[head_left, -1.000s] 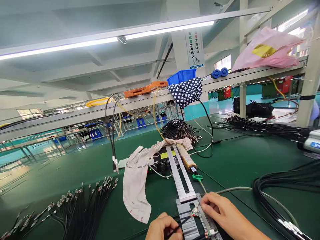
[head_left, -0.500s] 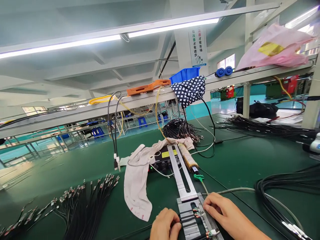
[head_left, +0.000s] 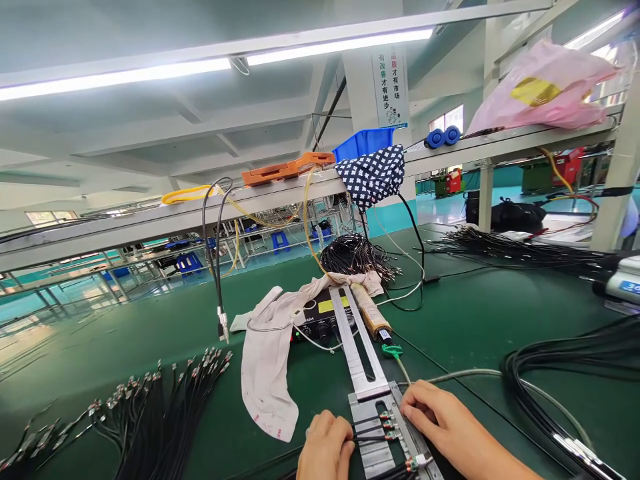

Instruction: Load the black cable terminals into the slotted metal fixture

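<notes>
Head view: took in, widest of all, a flat dark-green bench top [head_left: 465,313]. Next, at left and well apart from the hands, showed a loose bundle of black cables with metal tips [head_left: 155,427]. Then, front and centre, had a silver-grey metal fixture with a slotted bar and ridged plate [head_left: 370,389].

Found the right hand [head_left: 437,410] at the plate's right rail, with thumb and forefinger bent near each other; could not tell if pinching anything. Found the left hand [head_left: 326,445] just beside the plate's left edge, with fingers drawn together over thin round black cables [head_left: 370,428]; could not tell, with fingertips hidden, if truly clamped. Saw those cables lying side by side across the plate.

Smaller yet, saw a silvery metal connector [head_left: 419,461] low by the rail, and smallest, above it, a short row of tiny red-and-silver cable ends [head_left: 389,425].

Called, seemingly, for light, even left-hand tension, for cables flat and uncrossed, and for right fingertips braced without nudging the aligned ends.
</notes>
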`<state>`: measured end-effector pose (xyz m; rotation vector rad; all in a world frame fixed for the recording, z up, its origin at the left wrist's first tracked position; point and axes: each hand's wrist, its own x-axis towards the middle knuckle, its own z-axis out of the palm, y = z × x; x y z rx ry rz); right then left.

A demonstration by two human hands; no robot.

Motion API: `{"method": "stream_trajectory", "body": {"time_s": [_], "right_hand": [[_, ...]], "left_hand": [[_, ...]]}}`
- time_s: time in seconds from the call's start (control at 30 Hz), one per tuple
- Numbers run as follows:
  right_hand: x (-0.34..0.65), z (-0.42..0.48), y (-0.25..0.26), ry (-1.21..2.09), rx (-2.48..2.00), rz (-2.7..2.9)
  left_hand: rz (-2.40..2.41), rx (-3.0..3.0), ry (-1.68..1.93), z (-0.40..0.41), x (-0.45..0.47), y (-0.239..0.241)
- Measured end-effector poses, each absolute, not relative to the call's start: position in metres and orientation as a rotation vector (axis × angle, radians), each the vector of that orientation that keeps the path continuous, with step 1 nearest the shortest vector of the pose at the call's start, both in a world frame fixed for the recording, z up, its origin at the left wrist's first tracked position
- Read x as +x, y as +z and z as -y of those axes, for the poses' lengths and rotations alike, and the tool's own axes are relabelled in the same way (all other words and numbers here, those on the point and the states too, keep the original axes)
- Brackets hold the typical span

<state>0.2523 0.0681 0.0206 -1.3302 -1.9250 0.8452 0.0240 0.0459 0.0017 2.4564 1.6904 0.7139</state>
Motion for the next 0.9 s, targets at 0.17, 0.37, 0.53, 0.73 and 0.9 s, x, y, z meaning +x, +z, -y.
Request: {"method": "stream_trajectory", "body": {"time_s": [0.17,0.37,0.53,0.73,0.9], "right_hand": [[0.252,-0.066,0.019,0.820,-1.327,1.947],[0.250,-0.066,0.019,0.794,-1.343,1.958],[0.250,-0.065,0.016,0.761,-1.347,1.969],[0.237,-0.063,0.014,0.625,-1.460,1.989],[0.229,-0.070,0.025,0.617,-1.635,1.964]], "left_hand": [[-1.736,2.462,0.721,-0.046,0.030,0.004],[-1.640,2.393,0.782,-0.047,0.027,0.005],[-1.593,2.225,0.812,-0.046,0.026,0.008],[-1.570,2.263,0.818,-0.043,0.028,0.014],[-1.604,2.123,0.837,-0.044,0.028,0.020]]}}
